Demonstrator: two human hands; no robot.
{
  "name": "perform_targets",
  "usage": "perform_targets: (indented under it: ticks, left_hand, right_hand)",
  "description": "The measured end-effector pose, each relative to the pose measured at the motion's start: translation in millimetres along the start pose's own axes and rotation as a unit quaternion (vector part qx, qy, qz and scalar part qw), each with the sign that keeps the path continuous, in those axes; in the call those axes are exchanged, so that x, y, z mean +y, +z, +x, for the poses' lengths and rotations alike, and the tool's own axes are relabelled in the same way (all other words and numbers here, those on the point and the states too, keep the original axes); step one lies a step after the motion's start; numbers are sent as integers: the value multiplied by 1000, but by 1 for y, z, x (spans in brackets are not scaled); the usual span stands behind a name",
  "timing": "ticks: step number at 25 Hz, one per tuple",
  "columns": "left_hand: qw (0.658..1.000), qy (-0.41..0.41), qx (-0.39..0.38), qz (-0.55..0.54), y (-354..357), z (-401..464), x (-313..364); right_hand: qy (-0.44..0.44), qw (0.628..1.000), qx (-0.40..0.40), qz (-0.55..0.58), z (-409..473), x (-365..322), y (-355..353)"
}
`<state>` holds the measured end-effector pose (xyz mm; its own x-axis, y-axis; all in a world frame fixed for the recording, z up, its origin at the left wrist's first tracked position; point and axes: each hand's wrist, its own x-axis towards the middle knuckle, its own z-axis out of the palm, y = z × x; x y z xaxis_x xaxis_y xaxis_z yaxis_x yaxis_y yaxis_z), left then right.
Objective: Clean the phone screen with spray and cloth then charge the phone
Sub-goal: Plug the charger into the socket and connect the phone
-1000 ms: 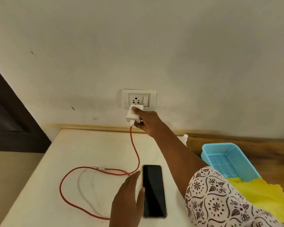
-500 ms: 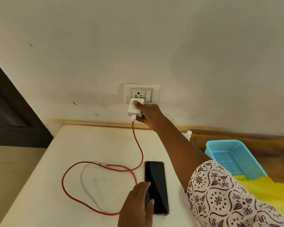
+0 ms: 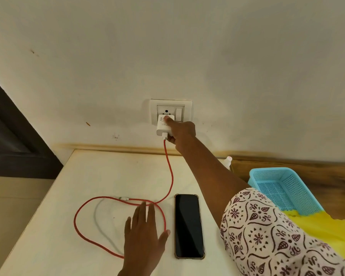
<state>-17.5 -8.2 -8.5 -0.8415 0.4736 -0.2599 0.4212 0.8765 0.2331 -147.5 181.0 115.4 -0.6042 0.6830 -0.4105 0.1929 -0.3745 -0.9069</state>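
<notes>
— Phone? 
— Face up on the near table, screen dark, unplugged.
— Hands?
— Right hand grips the white charger at the wall socket; left hand lies spread flat over the red cable, left of the phone.
— Cloth?
— Yellow cloth, far right, beside a blue basket.

phone flat, screen dark, unplugged | red cable looped | wht charger at socket
</notes>
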Motion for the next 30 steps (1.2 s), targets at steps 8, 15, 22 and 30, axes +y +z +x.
perform_targets:
  ticks: [8, 15, 22, 30]
  left_hand:
    - [985, -20, -143, 90, 12, 0, -12]
    - [989, -26, -96, 109, 18, 0, -9]
    - [997, -17, -61, 50, 20, -1, -9]
    - [990, 92, 81, -75, 17, -18, -21]
  right_hand:
    - [15, 1000, 20, 20, 4, -7, 5]
    - [19, 1000, 6, 10, 2, -10, 2]
    - [-16, 998, 18, -53, -51, 78, -46]
    - [98, 991, -30, -88, -147, 175, -114]
